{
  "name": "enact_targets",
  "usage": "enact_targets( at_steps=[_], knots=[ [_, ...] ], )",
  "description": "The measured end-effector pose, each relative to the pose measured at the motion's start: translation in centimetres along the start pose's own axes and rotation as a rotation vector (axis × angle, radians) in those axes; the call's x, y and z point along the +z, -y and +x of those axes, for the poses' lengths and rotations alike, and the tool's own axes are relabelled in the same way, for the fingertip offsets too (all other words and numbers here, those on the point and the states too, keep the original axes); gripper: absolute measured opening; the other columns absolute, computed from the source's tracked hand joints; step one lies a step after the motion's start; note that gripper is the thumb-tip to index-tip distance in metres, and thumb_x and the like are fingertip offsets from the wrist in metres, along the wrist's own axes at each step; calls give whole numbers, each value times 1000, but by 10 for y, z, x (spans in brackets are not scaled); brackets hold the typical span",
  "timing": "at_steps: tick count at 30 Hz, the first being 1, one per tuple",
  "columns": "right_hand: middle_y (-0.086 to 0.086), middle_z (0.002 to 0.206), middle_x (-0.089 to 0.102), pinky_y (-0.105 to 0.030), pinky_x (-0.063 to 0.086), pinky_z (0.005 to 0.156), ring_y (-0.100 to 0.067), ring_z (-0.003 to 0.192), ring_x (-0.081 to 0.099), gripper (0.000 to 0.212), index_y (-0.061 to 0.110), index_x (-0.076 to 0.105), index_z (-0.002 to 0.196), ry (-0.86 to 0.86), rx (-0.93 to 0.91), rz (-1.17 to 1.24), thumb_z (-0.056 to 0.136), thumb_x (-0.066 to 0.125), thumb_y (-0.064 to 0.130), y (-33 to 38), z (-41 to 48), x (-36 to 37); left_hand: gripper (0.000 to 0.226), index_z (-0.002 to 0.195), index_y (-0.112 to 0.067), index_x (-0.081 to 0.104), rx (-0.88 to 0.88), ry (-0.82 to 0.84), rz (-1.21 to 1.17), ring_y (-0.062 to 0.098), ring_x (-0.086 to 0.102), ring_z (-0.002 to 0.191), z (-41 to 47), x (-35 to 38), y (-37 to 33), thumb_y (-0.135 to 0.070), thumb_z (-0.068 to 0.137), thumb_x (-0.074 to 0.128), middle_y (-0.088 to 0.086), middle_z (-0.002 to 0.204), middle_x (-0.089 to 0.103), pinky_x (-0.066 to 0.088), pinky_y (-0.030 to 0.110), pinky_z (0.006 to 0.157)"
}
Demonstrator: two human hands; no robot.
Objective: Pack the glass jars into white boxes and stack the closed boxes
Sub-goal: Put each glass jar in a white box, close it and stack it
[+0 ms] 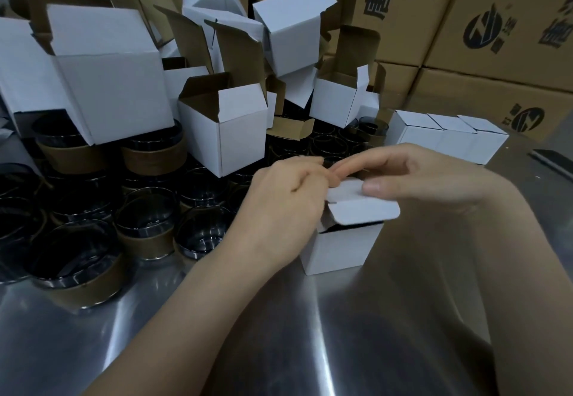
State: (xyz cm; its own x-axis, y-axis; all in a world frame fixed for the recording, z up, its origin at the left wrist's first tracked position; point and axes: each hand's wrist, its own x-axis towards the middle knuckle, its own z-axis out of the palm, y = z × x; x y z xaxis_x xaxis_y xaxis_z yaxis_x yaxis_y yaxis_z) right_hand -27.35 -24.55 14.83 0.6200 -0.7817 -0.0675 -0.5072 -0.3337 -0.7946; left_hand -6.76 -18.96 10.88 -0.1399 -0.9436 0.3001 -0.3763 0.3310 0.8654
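Observation:
A small white box (341, 248) stands on the steel table in front of me, its top flap (364, 211) folded down but slightly ajar. My left hand (285, 206) grips the box's left top edge. My right hand (412, 175) presses its thumb and fingers on the lid flap from the right. What is inside the box is hidden. Several dark glass jars with brown paper bands (77, 259) crowd the table at the left. Open white boxes (229, 132) are piled over the jars. A row of three closed white boxes (446, 137) lies at the right rear.
Large brown printed cartons (483, 23) wall off the back and right. The shiny steel table (279, 333) extends toward me beneath my forearms. A dark flat object (555, 160) lies at the right edge.

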Motion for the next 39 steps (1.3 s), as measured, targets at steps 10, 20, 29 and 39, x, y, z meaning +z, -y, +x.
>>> enact_targets(
  at_steps=[10, 20, 29, 39],
  knots=[
    [-10, 126, 64, -46, 49, 98, -36, 118, 59, 63, 16, 61, 128, 168, 10, 151, 68, 79, 19, -12, 7, 1, 63, 119, -39, 59, 70, 167, 322, -13, 51, 94, 0, -9, 6, -67, 64, 67, -23, 109, 58, 40, 5, 67],
    [-10, 120, 67, -57, 48, 100, -36, 113, 62, 51, 18, 68, 118, -13, -46, 110, 69, 78, 29, -9, 12, 9, 50, 122, -39, 58, 66, 189, 186, -16, 49, 95, 4, -14, 12, -61, 78, 59, -25, 106, 56, 38, 0, 74],
    [-11, 113, 70, -41, 56, 88, -40, 103, 65, 50, 20, 70, 114, 7, -36, 158, 66, 81, 26, -10, 13, 10, 47, 124, -39, 54, 106, 230, 232, -14, 41, 103, 7, -15, 16, -54, 80, 63, -26, 106, 49, 37, 2, 75],
    [-7, 110, 72, -34, 58, 82, -31, 96, 70, 51, 19, 71, 113, -11, -46, 145, 64, 81, 29, -8, 13, 10, 44, 122, -39, 54, 114, 236, 232, -12, 44, 99, 7, -16, 17, -54, 80, 61, -25, 106, 50, 37, 4, 73]
  ],
)
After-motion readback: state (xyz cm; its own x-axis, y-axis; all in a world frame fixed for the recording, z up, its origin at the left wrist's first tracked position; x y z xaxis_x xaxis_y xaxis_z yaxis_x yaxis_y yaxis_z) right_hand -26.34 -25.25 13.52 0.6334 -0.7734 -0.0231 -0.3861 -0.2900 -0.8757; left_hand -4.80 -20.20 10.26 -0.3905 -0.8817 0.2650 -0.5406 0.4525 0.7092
